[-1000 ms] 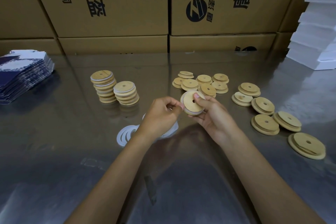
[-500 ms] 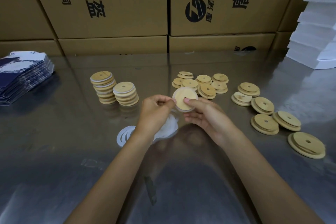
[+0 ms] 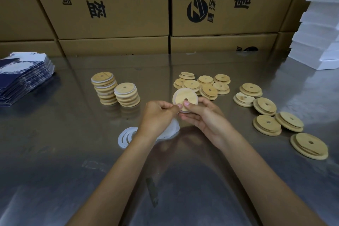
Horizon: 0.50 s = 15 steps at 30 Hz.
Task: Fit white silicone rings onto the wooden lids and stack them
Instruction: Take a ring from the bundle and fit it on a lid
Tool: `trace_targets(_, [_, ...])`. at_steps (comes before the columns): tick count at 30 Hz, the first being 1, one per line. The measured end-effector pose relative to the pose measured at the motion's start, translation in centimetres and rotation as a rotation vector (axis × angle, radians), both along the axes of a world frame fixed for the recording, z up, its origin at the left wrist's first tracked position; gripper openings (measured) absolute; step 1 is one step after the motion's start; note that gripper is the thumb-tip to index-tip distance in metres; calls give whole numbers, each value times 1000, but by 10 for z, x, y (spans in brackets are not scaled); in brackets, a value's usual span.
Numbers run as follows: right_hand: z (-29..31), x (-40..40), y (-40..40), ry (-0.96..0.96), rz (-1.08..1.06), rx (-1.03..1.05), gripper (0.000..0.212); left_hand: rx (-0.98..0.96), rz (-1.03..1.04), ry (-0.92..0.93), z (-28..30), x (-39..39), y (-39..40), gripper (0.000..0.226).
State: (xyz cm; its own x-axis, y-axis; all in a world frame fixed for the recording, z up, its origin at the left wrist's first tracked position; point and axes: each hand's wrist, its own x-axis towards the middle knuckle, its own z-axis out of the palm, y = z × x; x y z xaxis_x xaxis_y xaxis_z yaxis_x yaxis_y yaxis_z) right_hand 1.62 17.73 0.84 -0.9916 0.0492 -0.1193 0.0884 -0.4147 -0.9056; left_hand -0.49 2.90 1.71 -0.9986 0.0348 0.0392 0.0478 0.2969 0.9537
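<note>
A round wooden lid with a centre hole and a white silicone ring around its edge is held upright above the table. My left hand pinches its lower left edge, and my right hand grips it from below with the thumb on its face. Loose white silicone rings lie on the table under my left wrist, partly hidden. Two stacks of ringed lids stand at the left. Several bare wooden lids lie behind and to the right.
The work surface is a shiny metal table. Cardboard boxes wall the back edge. A pile of blue-and-white printed cards sits far left, and stacked white foam blocks stand at the far right.
The lid has turned in my hands from tilted to face me, and both hands have risen slightly. My left hand now pinches the lid's lower edge.
</note>
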Motion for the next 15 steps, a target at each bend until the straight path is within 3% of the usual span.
trace_targets(5, [2, -1, 2, -45, 52, -9, 17, -5, 56, 66, -6, -5, -1, 21])
trace_targets(8, [2, -2, 3, -55, 54, -2, 20, -98, 89, 176, -8, -8, -2, 17])
trace_targets(12, [0, -2, 1, -33, 95, 63, 29, -259, 2, 299, -12, -8, 0, 59])
trace_targets(15, [-1, -1, -2, -9, 140, 136, 35, -292, 3, 398, -14, -8, -1, 60])
